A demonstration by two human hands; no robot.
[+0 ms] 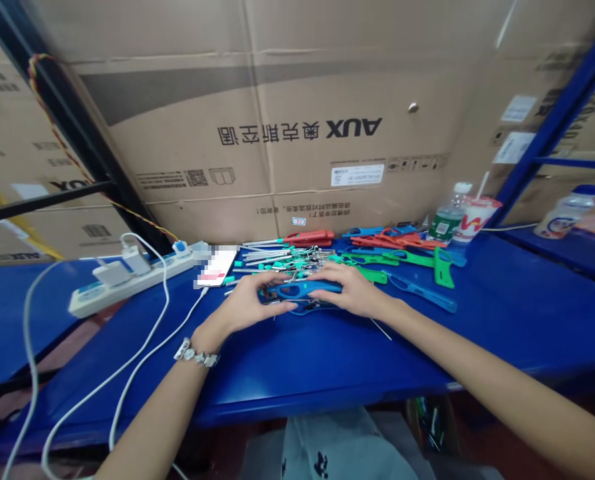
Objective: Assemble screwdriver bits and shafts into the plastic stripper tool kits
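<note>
My left hand (250,303) and my right hand (352,288) are closed on opposite ends of a blue lighter casing (305,289), held level just over the table. It has an oval opening in its grip. A second blue casing (302,308) shows just below it, partly covered by my fingers. Right behind my hands lies a pile of metal lighter tubes and green parts (267,255). Green lighter casings (402,258) and another blue casing (422,293) lie to the right of my right hand.
Red casings (307,237) lie at the back. A power strip (137,280) with chargers, white cables and a phone (217,265) are on the left. A bottle (447,217) and a cup (477,219) stand back right. Cardboard boxes (277,87) wall off the blue table (327,367).
</note>
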